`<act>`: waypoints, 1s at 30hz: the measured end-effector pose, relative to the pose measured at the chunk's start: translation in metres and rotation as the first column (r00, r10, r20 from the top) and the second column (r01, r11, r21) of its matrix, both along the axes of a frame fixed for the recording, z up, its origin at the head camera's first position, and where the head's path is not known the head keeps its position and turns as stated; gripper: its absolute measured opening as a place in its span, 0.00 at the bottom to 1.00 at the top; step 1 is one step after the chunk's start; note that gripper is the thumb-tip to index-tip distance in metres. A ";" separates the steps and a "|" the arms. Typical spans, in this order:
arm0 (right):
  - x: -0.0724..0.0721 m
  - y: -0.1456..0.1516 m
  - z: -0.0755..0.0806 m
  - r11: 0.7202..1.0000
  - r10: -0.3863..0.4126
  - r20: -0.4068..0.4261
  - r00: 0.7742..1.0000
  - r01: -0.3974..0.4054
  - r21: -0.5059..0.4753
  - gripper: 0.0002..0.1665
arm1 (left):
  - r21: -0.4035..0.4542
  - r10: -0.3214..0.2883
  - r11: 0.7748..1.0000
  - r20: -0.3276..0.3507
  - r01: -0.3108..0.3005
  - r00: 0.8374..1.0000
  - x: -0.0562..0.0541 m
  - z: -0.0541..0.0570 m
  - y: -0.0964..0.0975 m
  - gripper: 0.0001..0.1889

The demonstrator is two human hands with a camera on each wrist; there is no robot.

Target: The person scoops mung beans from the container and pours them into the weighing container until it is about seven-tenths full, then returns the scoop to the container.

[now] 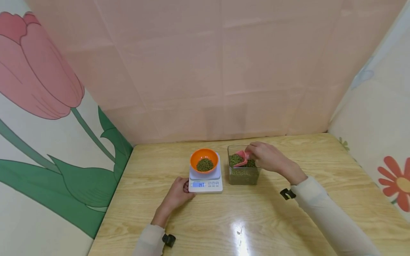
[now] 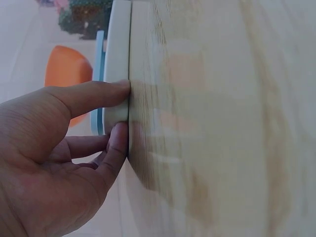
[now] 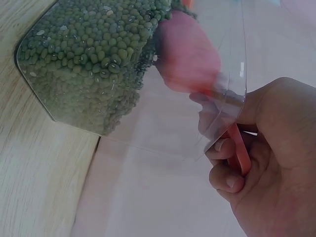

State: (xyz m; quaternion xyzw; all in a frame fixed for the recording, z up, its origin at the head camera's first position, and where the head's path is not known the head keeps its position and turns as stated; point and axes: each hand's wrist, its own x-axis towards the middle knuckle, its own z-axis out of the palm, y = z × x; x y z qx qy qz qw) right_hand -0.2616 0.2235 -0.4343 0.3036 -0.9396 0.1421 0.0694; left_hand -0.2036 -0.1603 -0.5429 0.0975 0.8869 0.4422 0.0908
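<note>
A white kitchen scale (image 1: 205,187) carries an orange bowl (image 1: 195,156) with mung beans (image 1: 205,164) in it; its display seems to read 147. My left hand (image 1: 178,193) holds the scale's front left corner, thumb on the front edge and curled fingers at the side, as the left wrist view shows. To the right of the scale stands a clear square container (image 1: 243,177) partly filled with mung beans (image 3: 94,44). My right hand (image 1: 266,156) grips the handle of a pink scoop (image 1: 241,159), whose bowl is inside the container at the beans.
The scale and container stand side by side on a wood-grain table (image 1: 153,160). A pink backdrop (image 1: 179,71) rises behind the table's far edge. Flower-painted panels (image 1: 38,142) flank both sides. Black clips (image 1: 288,193) sit at both wrists.
</note>
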 end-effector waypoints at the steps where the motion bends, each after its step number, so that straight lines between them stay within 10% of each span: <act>1: 0.000 0.000 0.000 1.000 -0.002 0.004 1.000 0.002 -0.004 0.07 | 0.001 -0.001 1.000 0.000 0.001 1.000 0.000 0.000 0.000 0.33; 30: 0.007 0.010 -0.005 0.996 -0.038 -0.008 0.999 0.037 -0.082 0.08 | -0.039 0.006 0.999 -0.037 -0.007 0.999 0.001 0.000 0.000 0.32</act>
